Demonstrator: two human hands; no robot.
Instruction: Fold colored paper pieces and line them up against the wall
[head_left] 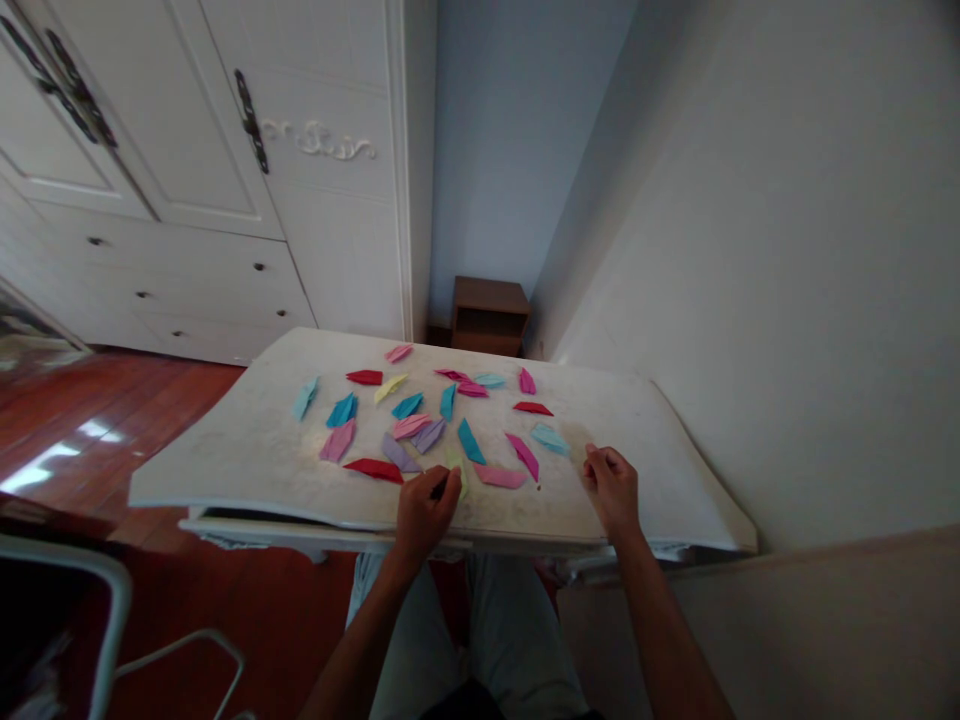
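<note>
My left hand point(427, 510) is closed at the table's front edge, its thumb side against a pale yellow-green folded paper piece point(460, 478). Whatever its fingers may hold is hidden. My right hand point(613, 490) hovers over or rests on the right part of the table with its fingers curled in a pinch; anything between them is too small to make out. A light blue folded paper piece point(551, 438) lies just left of it. Between the hands are a pink paper piece point(500, 476) and a magenta one point(523, 455). Beside my left hand lies a red one point(375, 469).
Several more folded paper pieces, such as a yellow one point(391, 388) and a blue one point(342, 410), are scattered over the white table point(225, 440). Behind stand a white wardrobe point(330, 250) and a small brown cabinet point(491, 295). A wall point(787, 300) borders the right side.
</note>
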